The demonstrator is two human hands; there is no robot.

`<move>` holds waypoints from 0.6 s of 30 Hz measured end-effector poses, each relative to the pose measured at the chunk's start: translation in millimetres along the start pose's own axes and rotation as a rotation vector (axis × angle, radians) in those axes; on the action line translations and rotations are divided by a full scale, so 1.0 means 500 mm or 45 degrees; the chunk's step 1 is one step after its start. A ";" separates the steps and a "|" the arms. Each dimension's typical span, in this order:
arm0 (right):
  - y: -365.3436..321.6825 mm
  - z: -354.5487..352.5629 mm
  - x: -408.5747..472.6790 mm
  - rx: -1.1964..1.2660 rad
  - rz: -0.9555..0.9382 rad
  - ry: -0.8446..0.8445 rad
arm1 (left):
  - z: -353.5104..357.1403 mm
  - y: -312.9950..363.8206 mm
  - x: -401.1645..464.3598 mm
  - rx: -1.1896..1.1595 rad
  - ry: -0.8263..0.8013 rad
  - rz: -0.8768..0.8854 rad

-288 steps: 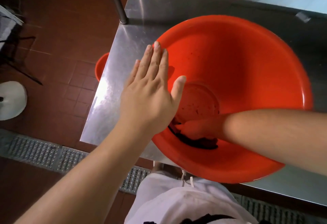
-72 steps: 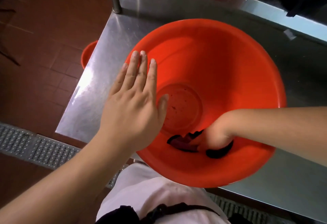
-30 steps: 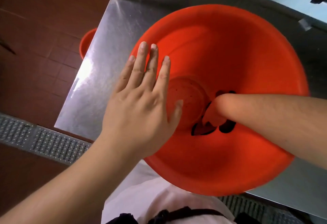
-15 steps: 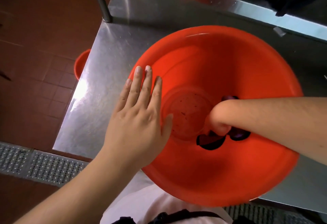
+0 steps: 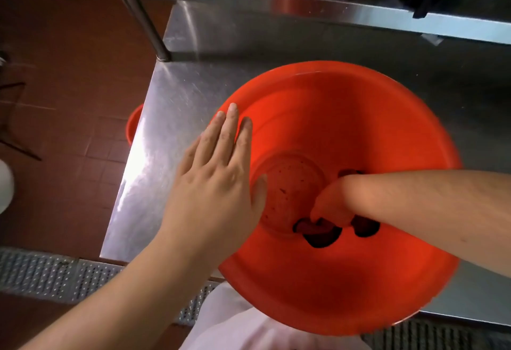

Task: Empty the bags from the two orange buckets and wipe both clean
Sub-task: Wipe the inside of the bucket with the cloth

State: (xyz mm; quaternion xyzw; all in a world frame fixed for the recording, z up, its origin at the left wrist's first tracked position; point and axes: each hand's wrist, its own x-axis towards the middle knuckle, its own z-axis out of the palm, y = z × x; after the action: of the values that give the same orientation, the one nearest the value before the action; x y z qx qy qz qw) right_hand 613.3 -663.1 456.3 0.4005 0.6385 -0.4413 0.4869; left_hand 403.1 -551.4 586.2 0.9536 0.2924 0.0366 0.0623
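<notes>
Your left hand (image 5: 218,181) lies flat, fingers straight and together, across the left rim of the big orange bucket (image 5: 345,275), with the thumb hanging inside the wall. Your right hand (image 5: 330,206) is deep in that bucket, its fingers curled down onto a dark cloth (image 5: 318,232) pressed near the edge of the round bottom; more of the same dark fabric shows just right of your wrist, so you cannot tell whether it is one cloth or two. Count two orange buckets: the one you are working in, which stands on the steel table (image 5: 177,128) with its near rim hanging over the table's front edge, and a second orange bucket (image 5: 134,124) on the floor, only a sliver of it peeking out from under the table's left edge. One table leg (image 5: 138,15) rises at the back left, and one metal drain grate (image 5: 41,275) runs along the red tiled floor (image 5: 69,87) below you. Small dark specks dot the bucket's bottom. Compared with half a second ago, your right hand has slid a little toward you along the base while your left has kept its place on the rim, and the camera now sits further back, showing more of the shelf edge above.
</notes>
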 end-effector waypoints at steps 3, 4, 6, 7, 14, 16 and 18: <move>0.001 -0.027 -0.013 0.145 -0.053 0.136 | -0.007 -0.011 0.026 -0.077 0.069 -0.002; 0.003 -0.043 -0.020 0.212 -0.096 0.221 | -0.009 -0.017 0.037 -0.106 0.065 0.011; 0.002 -0.074 -0.023 0.320 -0.184 0.495 | -0.009 -0.027 0.055 -0.143 0.006 0.043; -0.002 -0.087 -0.018 0.360 -0.208 0.697 | -0.007 -0.030 0.061 -0.145 -0.020 0.057; -0.059 -0.062 0.116 0.286 -0.169 1.406 | 0.001 -0.036 0.061 -0.163 -0.067 0.106; -0.045 -0.033 0.155 -0.069 -0.147 1.263 | 0.001 -0.033 0.060 -0.139 -0.072 0.115; -0.018 -0.025 0.178 -0.255 -0.190 1.234 | 0.001 -0.030 0.059 -0.119 -0.071 0.130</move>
State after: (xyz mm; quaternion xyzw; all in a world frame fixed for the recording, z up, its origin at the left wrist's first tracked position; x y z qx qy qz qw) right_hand 583.3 -646.7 372.8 0.4642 0.8574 -0.1746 0.1374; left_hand 419.0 -522.4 584.5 0.9640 0.2394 0.0266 0.1128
